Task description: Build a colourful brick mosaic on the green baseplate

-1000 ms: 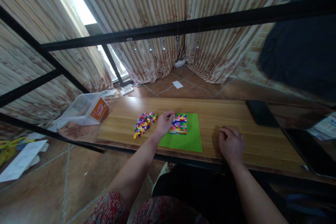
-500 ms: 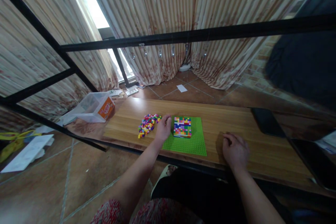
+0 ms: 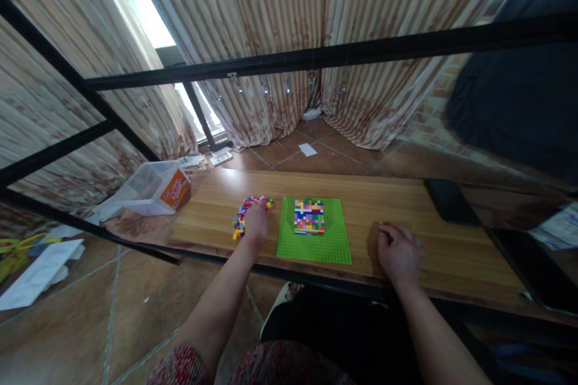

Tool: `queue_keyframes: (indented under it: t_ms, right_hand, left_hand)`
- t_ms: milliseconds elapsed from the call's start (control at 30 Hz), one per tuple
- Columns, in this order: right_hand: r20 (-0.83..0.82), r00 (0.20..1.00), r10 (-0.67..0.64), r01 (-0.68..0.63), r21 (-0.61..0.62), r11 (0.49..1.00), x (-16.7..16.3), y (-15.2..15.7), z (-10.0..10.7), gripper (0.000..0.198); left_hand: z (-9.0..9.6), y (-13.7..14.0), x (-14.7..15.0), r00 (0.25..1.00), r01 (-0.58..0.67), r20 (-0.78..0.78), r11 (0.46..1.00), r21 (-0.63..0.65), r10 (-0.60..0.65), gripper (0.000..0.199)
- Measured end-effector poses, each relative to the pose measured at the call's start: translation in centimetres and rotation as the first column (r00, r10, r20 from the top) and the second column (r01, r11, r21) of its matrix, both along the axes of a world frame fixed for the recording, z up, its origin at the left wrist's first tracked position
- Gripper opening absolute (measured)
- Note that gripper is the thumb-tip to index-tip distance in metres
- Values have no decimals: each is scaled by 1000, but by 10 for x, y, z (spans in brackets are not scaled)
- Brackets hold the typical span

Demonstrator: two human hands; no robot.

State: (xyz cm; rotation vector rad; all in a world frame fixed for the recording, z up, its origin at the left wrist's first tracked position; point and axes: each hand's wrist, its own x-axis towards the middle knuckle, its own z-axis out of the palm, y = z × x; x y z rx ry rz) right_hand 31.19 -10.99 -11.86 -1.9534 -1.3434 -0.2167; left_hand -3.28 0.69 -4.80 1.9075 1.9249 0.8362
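My left hand [image 3: 257, 221] is over the pile of small coloured toy bricks [image 3: 239, 221] on the left of the bench, covering part of it. Its fingers point down among the bricks, and their tips are hidden. To the right of the pile lies a green baseplate [image 3: 311, 249], with a square block of multicoloured bricks [image 3: 309, 215] built up on its far half. My right hand [image 3: 400, 252] rests on the wood to the right of the baseplate, apart from it. Its fingers are curled in, and nothing shows in them.
A clear plastic box [image 3: 156, 187] with an orange label stands beyond the left end of the wooden bench [image 3: 361, 195]. Two dark flat devices lie at the right, one a black phone-like slab [image 3: 451, 201]. A black metal rail [image 3: 289, 63] crosses ahead, before striped curtains [image 3: 271, 6].
My left hand has moved left from beside the baseplate to over the loose bricks. The right hand stays on the bench, and the camera view has shifted slightly.
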Motion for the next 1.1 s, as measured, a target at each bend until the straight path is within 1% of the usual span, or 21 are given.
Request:
queue_keyframes:
  t_ms: [133, 267, 400, 500, 600, 700, 833, 1100]
  right_hand:
    - [-14, 1000, -15, 15, -3, 1000, -2, 0, 1, 28]
    - [-17, 1000, -15, 15, -3, 1000, -3, 0, 3, 28]
    - [-20, 1000, -13, 13, -8, 1000, -4, 0, 5, 28]
    - [-17, 1000, -13, 13, -18, 1000, -4, 0, 6, 28]
    - [-13, 1000, -15, 15, -9, 1000, -4, 0, 6, 29]
    - [-15, 1000, -12, 12, 3, 1000, -4, 1, 5, 28]
    - [-21, 1000, -13, 13, -3, 1000, -4, 1, 4, 28]
    - [-45, 999, -8, 8, -5, 1000, -5, 1, 5, 28]
  left_hand:
    - [-2, 0, -3, 997, 26, 66, 999, 22, -27, 27]
    - [-4, -6, -2, 976, 56, 206, 998, 38, -63, 17]
    - [-2, -14, 11, 911, 132, 390, 991, 30, -133, 14]
    - [7, -18, 24, 848, 197, 496, 980, 32, -186, 11]
    - [16, -18, 36, 797, 217, 570, 975, 39, -200, 5]
    - [22, -18, 44, 752, 224, 631, 974, 30, -192, 1]
    - [24, -22, 51, 707, 220, 687, 975, 15, -170, 4]
    - [24, -26, 57, 671, 222, 728, 975, -15, -142, 6]
